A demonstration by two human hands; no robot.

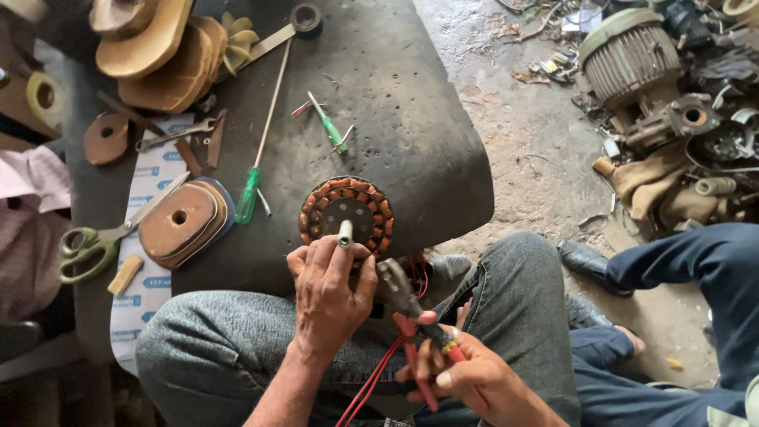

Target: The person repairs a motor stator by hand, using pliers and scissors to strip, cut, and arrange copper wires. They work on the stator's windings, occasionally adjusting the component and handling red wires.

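Head view looks down on a person seated in grey jeans at a dark, worn surface (411, 111). Left hand (330, 294) has its grip closed around the near edge of a round stator (345, 215) wound with copper coils, and pinches a short white sleeve (345, 234) that stands upright between thumb and fingers, just over the stator's near rim. The stator lies flat near the near edge of the surface, close to the person's lap.

Right hand (466, 375), lower and to the right over the right thigh, has its grip clamped on the red handles of a pair of pliers (411, 312); the dark nose of the tool points up and left toward the stator, ending just beside the left hand. Red wires (371, 383) run from under the stator down between the two hands.

Left of the stator lie a long green-handled screwdriver (257, 150), a stack of oval wooden forms (183, 221) and green-handled scissors (91, 247) on a white printed sheet. A small green screwdriver (326, 125) rests farther off, and more wooden forms (158, 47) sit at the far left corner.

On the concrete floor at the far right stands a ribbed electric motor (632, 59) among scrap. Another person's blue trouser leg (704, 269) and dark shoe (589, 265) show at right.
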